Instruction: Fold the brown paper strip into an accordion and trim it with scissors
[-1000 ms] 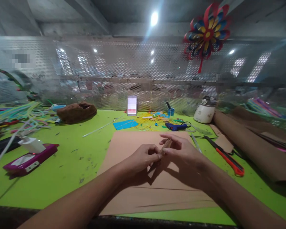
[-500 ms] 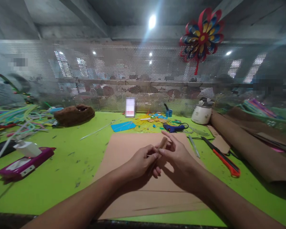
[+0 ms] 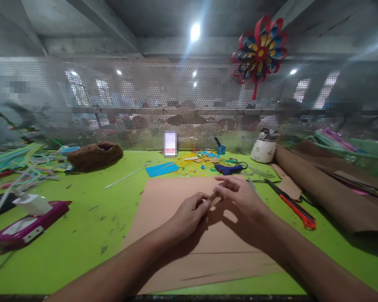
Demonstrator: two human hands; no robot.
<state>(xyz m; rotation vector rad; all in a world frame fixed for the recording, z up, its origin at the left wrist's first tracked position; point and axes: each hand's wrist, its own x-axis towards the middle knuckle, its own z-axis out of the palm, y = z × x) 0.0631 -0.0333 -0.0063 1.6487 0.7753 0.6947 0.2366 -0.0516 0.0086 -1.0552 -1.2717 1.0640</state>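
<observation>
Between my two hands is a small folded piece of brown paper or card (image 3: 214, 196), mostly covered by fingers. My left hand (image 3: 193, 212) pinches its near end between thumb and forefinger. At the far end, my right hand (image 3: 239, 195) grips it with thumb and fingertips. Both hands hover over a large sheet of tan kraft paper (image 3: 164, 197), which has a crease across its near part. A shadow of the hands falls on this sheet.
A red-and-black utility knife (image 3: 294, 207) lies to the right, beside a rolled brown sheet (image 3: 318, 193). Behind the paper are a blue glue gun (image 3: 228, 168), a blue card (image 3: 162, 168) and yellow scraps (image 3: 189, 165). A purple power strip (image 3: 31, 224) sits left.
My right hand has shifted its grip toward the far end of the brown piece, which now tilts lower and shows less. The view has swung slightly, sliding the scene left.
</observation>
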